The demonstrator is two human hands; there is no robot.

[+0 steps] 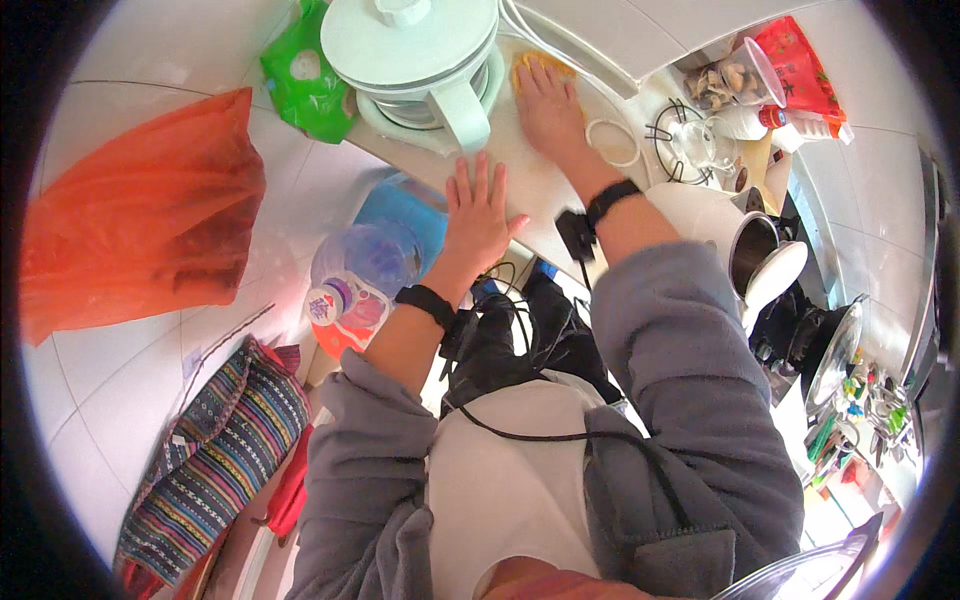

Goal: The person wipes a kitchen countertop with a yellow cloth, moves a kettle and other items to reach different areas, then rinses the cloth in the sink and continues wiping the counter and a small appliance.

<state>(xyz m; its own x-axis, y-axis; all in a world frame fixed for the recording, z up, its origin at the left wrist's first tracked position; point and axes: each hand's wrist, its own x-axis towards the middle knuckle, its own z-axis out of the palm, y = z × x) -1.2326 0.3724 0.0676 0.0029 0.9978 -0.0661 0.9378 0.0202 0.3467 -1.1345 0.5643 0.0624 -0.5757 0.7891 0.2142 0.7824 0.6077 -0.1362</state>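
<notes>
My right hand (551,112) presses flat on a yellow cloth (568,66), which lies on the light countertop (536,206) near the back. Most of the cloth is hidden under the fingers. My left hand (480,221) holds nothing; its fingers are spread at the counter's front edge, and I cannot tell how firmly it rests there. Just beyond the left fingertips stands a pale green electric kettle (409,45) with a glass body, its handle (461,120) pointing towards me. To the right of my right wrist lies a thin white ring (638,146).
A green plastic package (304,94) sits left of the kettle. Below the counter are a large water bottle (367,255) and a blue container (409,206). On the right stand a black wire rack (658,135), a white pot (694,217) and a red bag (799,67). An orange bag (165,225) hangs left.
</notes>
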